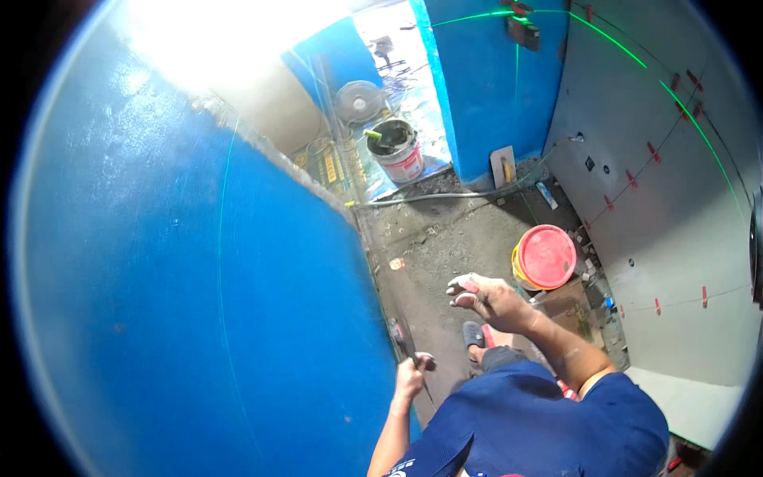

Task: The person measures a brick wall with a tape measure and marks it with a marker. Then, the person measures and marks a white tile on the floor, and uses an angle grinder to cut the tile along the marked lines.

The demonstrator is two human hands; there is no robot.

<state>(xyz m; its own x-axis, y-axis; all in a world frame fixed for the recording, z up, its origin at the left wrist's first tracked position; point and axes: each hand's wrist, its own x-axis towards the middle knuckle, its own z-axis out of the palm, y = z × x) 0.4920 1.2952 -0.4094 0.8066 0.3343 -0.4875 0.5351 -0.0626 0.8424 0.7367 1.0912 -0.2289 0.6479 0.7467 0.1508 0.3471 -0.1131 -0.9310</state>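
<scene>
My left hand (410, 377) is low beside the blue wall (278, 318), its fingers closed round a dark, narrow, long-handled tool (402, 338). The tool's upper end lies close to the wall's edge; its exact kind is not clear. Over the floor to the right, my right hand (491, 302) is raised with fingers loosely curled and fingertips apart. Its fingertips look whitish and dusty. A pinkish patch shows between the fingers, and I make out no object there. The nearest thing to this hand is a bucket with a red lid (548, 256).
Grey wall panels (660, 238) with several red clips (653, 151) stand at right. A laser level (522, 28) casts green lines. A hose (445, 195) crosses the floor. Beyond are a mortar bucket (397, 155), a fan (359, 102) and a trowel (503, 165) leaning on the blue wall.
</scene>
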